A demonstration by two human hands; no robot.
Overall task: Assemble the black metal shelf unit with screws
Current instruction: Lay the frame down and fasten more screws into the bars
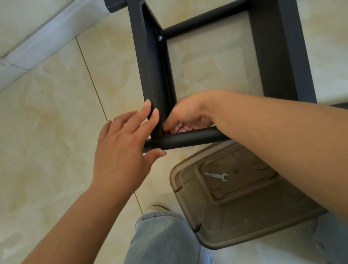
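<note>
The black metal shelf unit (277,42) lies on its side on the tiled floor. My left hand (121,149) touches the near end of the left shelf panel (145,67) with straight fingers, thumb under the near round tube (187,138). My right hand (188,115) reaches behind that panel at the joint with the tube, fingers curled; what they pinch is hidden. A silver screw head (160,38) shows at the far joint of the same panel.
A brown translucent plastic bin (238,213) stands just below the near tube, with a small flat wrench (217,176) inside. My jean-clad legs (164,252) are at the bottom. A wall skirting (20,58) runs along the upper left.
</note>
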